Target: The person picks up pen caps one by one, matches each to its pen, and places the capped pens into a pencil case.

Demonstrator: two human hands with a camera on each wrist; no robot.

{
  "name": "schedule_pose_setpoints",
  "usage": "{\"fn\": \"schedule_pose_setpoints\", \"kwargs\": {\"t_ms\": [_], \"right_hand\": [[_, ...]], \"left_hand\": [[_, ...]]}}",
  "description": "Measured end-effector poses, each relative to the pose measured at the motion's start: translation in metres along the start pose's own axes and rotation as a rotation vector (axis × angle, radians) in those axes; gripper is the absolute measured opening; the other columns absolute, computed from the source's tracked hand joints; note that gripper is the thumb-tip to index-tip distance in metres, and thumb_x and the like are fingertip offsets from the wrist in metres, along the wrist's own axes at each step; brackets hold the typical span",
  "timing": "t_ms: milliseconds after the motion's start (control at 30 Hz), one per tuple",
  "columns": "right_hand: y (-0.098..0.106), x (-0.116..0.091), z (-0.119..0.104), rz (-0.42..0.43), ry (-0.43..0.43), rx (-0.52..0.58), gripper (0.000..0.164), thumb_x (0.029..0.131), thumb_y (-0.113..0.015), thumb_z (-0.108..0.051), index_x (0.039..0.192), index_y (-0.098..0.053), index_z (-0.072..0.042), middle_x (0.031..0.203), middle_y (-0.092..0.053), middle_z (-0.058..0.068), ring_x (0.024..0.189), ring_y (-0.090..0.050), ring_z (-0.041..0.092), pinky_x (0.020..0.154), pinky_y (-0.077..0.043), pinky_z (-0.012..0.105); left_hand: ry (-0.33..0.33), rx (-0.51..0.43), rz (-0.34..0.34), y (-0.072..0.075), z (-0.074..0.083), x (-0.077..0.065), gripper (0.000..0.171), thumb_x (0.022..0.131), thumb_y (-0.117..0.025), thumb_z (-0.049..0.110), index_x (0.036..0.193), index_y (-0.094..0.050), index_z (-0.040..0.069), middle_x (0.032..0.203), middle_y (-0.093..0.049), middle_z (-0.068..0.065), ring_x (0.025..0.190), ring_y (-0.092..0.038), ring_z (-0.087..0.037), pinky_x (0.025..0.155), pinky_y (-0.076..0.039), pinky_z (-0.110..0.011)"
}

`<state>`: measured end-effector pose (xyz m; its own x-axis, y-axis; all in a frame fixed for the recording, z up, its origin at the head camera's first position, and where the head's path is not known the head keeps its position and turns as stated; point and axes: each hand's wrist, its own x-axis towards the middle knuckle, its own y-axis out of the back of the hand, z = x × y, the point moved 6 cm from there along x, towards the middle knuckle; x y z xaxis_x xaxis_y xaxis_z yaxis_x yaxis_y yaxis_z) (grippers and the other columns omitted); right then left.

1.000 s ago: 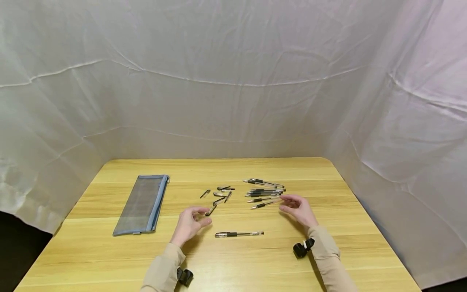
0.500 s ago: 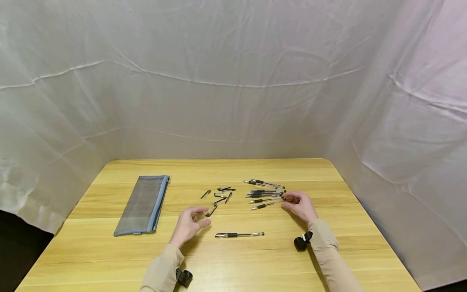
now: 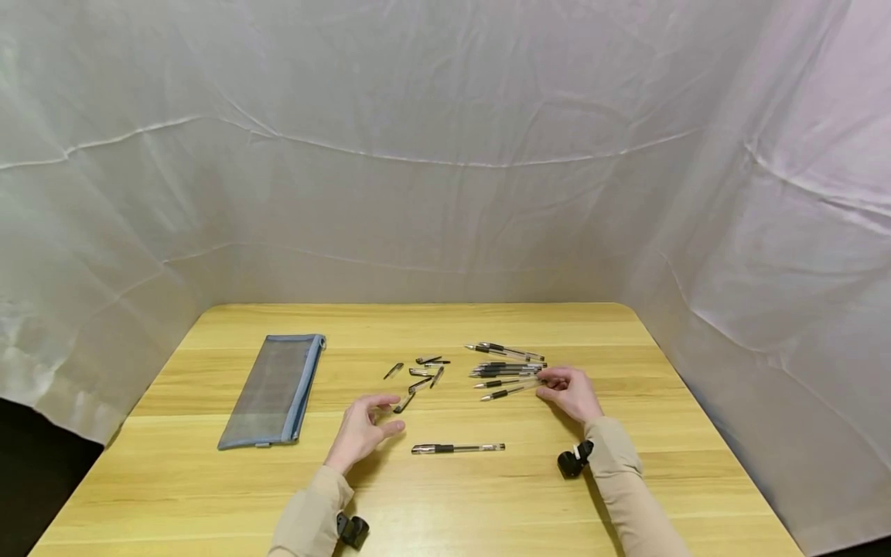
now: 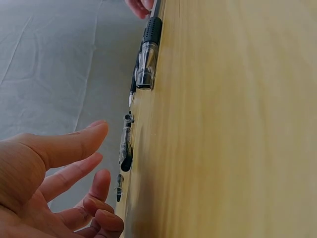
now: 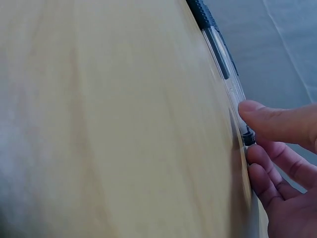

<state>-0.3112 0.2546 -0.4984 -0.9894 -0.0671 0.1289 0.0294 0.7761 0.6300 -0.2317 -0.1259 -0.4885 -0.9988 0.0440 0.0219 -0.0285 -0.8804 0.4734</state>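
Observation:
My right hand (image 3: 569,393) is at the rear ends of several uncapped gel pens (image 3: 504,370), which lie side by side right of centre with their tips to the left. In the right wrist view, thumb and fingers pinch the rear end of one clear-barrelled gel pen (image 5: 233,91) with a black grip. To the left, my left hand (image 3: 363,429) hovers with thumb and fingers spread, holding nothing. Just beyond its fingertips lie several loose clear-and-black pen caps (image 3: 420,372). Between the hands and closer to me, a capped gel pen (image 3: 457,448) lies crosswise.
A grey mesh zip pouch (image 3: 267,394) with blue edging lies flat on the left of the wooden table (image 3: 459,510). Pale cloth (image 3: 431,201) hangs behind the table and along its sides.
My right hand has closed its fingers at the rear of the nearest uncapped pens. The left hand has stayed almost still; pens, caps and pouch keep their places.

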Motion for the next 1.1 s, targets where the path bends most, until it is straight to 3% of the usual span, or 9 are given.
{"fn": "schedule_pose_setpoints", "kwargs": {"t_ms": [200, 400, 800, 1100], "right_hand": [[-0.0003, 0.0022, -0.0001, -0.005, 0.004, -0.043, 0.025, 0.082, -0.078, 0.0, 0.106, -0.075, 0.003, 0.112, -0.067, 0.022, 0.088, -0.061, 0.021, 0.072, -0.047, 0.019], [0.0001, 0.0021, 0.0009, -0.028, 0.021, -0.093, 0.019, 0.083, -0.078, -0.001, 0.102, -0.077, 0.0, 0.112, -0.068, 0.021, 0.093, -0.063, 0.026, 0.079, -0.049, 0.026], [-0.0012, 0.0026, 0.0006, -0.07, 0.091, -0.104, 0.01, 0.082, -0.077, 0.002, 0.093, -0.078, 0.0, 0.105, -0.069, 0.02, 0.077, -0.055, 0.008, 0.065, -0.045, 0.018], [-0.005, 0.0009, -0.0039, -0.123, 0.146, -0.122, 0.006, 0.084, -0.077, -0.002, 0.089, -0.077, -0.004, 0.091, -0.07, 0.012, 0.07, -0.05, 0.006, 0.062, -0.041, 0.02]], "left_hand": [[0.007, -0.004, -0.003, -0.0004, -0.0004, -0.001, 0.043, 0.079, -0.083, 0.007, 0.12, -0.071, 0.003, 0.11, -0.068, -0.015, 0.081, -0.05, -0.019, 0.069, -0.038, -0.023], [0.013, -0.009, -0.005, -0.0003, -0.0007, -0.0009, 0.043, 0.078, -0.083, 0.007, 0.119, -0.071, 0.004, 0.111, -0.068, -0.014, 0.089, -0.054, -0.022, 0.073, -0.039, -0.024], [0.012, -0.007, -0.008, 0.0004, -0.0001, -0.0017, 0.043, 0.079, -0.083, 0.007, 0.12, -0.071, 0.003, 0.111, -0.068, -0.016, 0.079, -0.047, -0.018, 0.067, -0.036, -0.023], [0.023, -0.021, -0.017, -0.0007, -0.0004, -0.0022, 0.042, 0.08, -0.083, 0.006, 0.12, -0.071, 0.003, 0.111, -0.069, -0.016, 0.079, -0.048, -0.018, 0.067, -0.036, -0.023]]}}
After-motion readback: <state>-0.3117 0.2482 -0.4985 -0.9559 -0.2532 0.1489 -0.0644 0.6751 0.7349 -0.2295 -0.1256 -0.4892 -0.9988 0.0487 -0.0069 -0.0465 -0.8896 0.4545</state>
